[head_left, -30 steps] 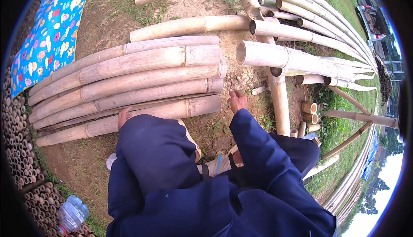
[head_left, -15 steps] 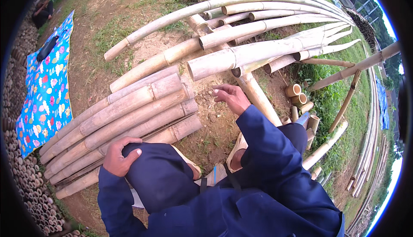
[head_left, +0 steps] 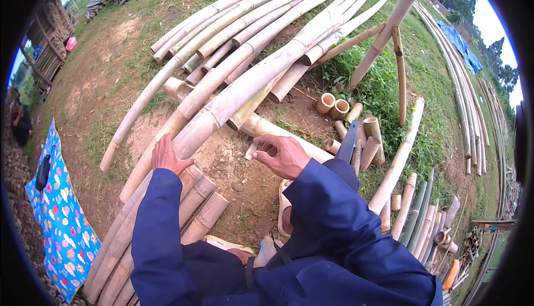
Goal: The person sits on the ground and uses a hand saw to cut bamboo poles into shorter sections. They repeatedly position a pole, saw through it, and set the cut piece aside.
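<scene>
My left hand (head_left: 169, 157) is open, its fingers stretched out at the near end of a thick bamboo pole (head_left: 222, 105). Whether it presses on that pole is hard to tell. My right hand (head_left: 285, 157) hangs open over the bare ground to the right of this end, its fingers bent and a gap left between thumb and forefinger. A small pale piece (head_left: 252, 149) shows by its fingertips; I cannot make out whether they touch it. Several shorter bamboo lengths (head_left: 204, 217) lie side by side beneath and beside my left forearm.
Beyond my hands, long bamboo poles (head_left: 267, 14) fan out over a crosswise pole (head_left: 286, 137). Short cut bamboo tubes (head_left: 371, 133) and a blue flat blade (head_left: 347, 143) are by my right knee. A bamboo post (head_left: 384, 33) leans at right; a patterned blue sheet (head_left: 61, 222) lies left.
My left hand has left my knee and reached forward to the pole's end. The view has swung right, and my right hand's fingers have spread somewhat.
</scene>
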{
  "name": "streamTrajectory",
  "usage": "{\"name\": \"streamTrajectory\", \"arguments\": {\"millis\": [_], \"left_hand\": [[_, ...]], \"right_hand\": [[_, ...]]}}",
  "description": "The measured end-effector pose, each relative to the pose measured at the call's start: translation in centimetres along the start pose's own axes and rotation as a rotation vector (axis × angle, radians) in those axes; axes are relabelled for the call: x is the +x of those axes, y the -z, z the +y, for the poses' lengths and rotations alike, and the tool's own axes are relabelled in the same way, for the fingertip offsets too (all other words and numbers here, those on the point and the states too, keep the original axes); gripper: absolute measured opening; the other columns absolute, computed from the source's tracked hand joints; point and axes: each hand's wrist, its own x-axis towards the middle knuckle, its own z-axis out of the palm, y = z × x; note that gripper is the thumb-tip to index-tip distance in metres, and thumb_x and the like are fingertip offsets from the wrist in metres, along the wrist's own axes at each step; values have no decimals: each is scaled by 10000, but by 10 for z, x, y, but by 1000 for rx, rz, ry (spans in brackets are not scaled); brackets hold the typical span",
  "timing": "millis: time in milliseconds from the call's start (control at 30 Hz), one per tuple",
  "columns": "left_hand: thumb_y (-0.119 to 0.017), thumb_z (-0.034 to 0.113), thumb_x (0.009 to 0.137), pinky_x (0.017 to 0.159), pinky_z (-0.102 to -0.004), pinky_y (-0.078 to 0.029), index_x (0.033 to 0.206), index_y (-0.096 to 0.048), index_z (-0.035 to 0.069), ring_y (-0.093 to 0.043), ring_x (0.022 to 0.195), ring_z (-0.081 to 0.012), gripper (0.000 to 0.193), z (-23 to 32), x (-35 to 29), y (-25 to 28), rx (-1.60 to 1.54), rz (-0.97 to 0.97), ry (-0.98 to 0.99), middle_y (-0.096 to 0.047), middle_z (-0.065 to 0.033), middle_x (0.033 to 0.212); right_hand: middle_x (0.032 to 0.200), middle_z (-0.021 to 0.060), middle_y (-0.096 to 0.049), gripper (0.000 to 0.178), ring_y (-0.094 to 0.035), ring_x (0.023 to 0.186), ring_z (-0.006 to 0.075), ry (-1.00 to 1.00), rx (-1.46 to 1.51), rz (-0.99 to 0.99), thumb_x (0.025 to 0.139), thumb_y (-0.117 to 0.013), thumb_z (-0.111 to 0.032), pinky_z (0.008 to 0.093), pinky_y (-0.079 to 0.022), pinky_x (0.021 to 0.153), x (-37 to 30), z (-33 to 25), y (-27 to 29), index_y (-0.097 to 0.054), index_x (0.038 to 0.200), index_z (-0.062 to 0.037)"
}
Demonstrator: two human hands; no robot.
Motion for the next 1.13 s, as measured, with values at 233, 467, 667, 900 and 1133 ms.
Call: {"name": "streamTrajectory", "arguments": {"millis": [233,467,667,900,1133], "left_hand": [[-958,470,538,1094,-456,-442,1377,-476,-25,-574,1250,-387,1086,22,36,-12,82,-198,62,-611,-228,1325],[-916,471,529,1006,-438,-493,1238,-595,-22,-687,1052,-388,922,13,37,-13,130,-178,50,-727,-238,1097],[-879,481,524,971,-419,-495,1117,-666,-10,-710,924,-390,799,44,16,32,129,-149,-4,-751,-231,972],[-892,480,505,1016,-455,-477,1195,-655,-47,-646,1021,-457,900,37,-64,85,74,-204,40,-726,-262,1050],[-905,469,522,1095,-441,-433,1350,-596,-38,-537,1320,-424,1019,-16,-167,143,109,-331,90,-686,-238,1280]], "right_hand": [[942,165,-750,446,-713,918,378,-101,30,117,909,-731,-361,481,-542,841,-23,24,31,-700,1227,-51],[972,187,-747,515,-708,953,400,-114,5,125,891,-738,-391,493,-534,878,-20,26,22,-666,1268,-48],[1138,245,-725,677,-702,1081,402,-211,189,322,888,-739,-425,455,-529,971,4,36,11,-575,1398,-11],[1388,286,-584,972,-683,1115,357,-518,758,497,853,-741,-595,484,-526,962,52,67,-15,-438,1512,51],[1588,316,-361,1201,-447,1413,485,-676,1279,181,746,-722,-788,675,-298,1140,76,50,-80,-261,1644,-138]]}}
